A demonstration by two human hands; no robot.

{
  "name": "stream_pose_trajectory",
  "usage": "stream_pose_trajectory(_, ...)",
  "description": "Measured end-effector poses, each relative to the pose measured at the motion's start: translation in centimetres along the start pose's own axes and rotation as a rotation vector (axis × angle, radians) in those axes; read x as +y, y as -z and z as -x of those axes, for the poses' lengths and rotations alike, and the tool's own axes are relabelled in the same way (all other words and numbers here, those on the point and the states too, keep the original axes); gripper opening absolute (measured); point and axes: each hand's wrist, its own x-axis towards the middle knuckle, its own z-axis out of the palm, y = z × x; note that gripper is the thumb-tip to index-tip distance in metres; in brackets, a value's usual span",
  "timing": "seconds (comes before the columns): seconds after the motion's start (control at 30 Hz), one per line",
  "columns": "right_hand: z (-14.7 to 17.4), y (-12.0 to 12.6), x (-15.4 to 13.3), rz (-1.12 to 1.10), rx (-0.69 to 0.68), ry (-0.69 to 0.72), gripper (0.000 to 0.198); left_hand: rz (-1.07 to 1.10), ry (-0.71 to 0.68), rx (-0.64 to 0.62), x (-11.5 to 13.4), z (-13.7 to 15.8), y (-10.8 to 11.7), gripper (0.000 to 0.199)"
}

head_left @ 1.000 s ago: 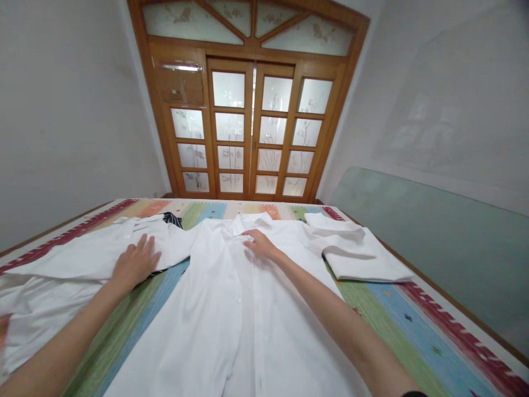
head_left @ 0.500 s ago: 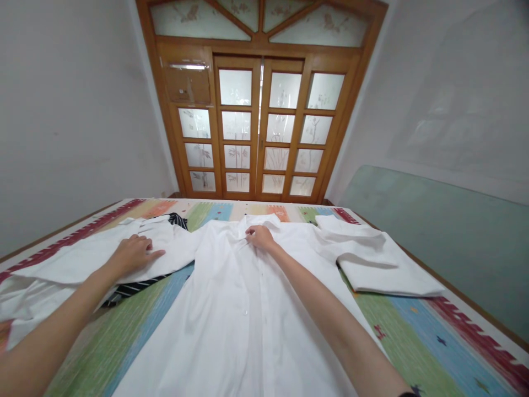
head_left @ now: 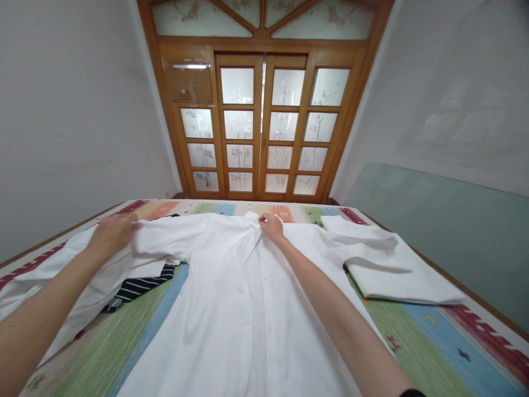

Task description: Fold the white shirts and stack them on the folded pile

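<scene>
Across the patterned sheet (head_left: 111, 331): a white shirt (head_left: 223, 286) lies spread, buttons facing up.
Collar (head_left: 250, 218): pinched in the right hand (head_left: 271, 227).
Near sleeve (head_left: 165, 234): gripped by the left hand (head_left: 115, 230); both hands well apart.
Beneath that sleeve: striped black cloth (head_left: 142, 286), partly covered by white fabric.
Right of the shirt: folded white cloth (head_left: 400, 289).
Far end: wooden doors (head_left: 219, 160) with frosted panes.
Right wall: pale green panel (head_left: 450, 231).
</scene>
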Motion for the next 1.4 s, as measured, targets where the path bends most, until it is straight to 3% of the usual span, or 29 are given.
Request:
stream_pose_trajectory(0.1,-0.5,-0.2,0.4,0.044,-0.02,-0.013,0.025,-0.235,0.012,-0.095,0.3,-0.7,0.3,0.042)
stream_pose_trajectory(0.3,-0.5,-1.0,0.5,0.158,-0.104,-0.007,0.025,-0.265,0.039,-0.183,1.7,-0.9,-0.5,0.043)
stream_pose_trajectory(0.5,0.4,-1.9,0.8,0.224,-0.106,-0.053,0.031,-0.194,0.026,0.126,3.3,0.6,-2.2,0.038)
stream_pose_trajectory(0.7,0.5,-2.0,0.8,0.107,-0.072,0.02,0.029,-0.05,-0.114,0.154,6.5,1.4,-2.0,0.04)
stream_pose_trajectory(0.87,2.1,-0.6,-0.4,0.088,-0.064,0.121,0.034,0.175,-0.279,-0.001,10.3,5.7,-1.2,0.033)
stream_pose_trajectory(1.07,7.1,1.2,-2.3,0.159,-0.297,0.293,0.02,0.338,-0.192,-0.237,12.7,11.6,-0.8,0.029)
stream_pose_trajectory(1.2,10.3,1.4,-3.7,0.138,-0.42,0.298,0.017,0.399,-0.039,-0.334,12.6,11.5,-1.5,0.032)
stream_pose_trajectory(1.4,12.1,0.1,-5.7,0.161,-0.354,0.061,0.037,0.431,0.083,-0.357,12.3,8.9,-2.9,0.035)
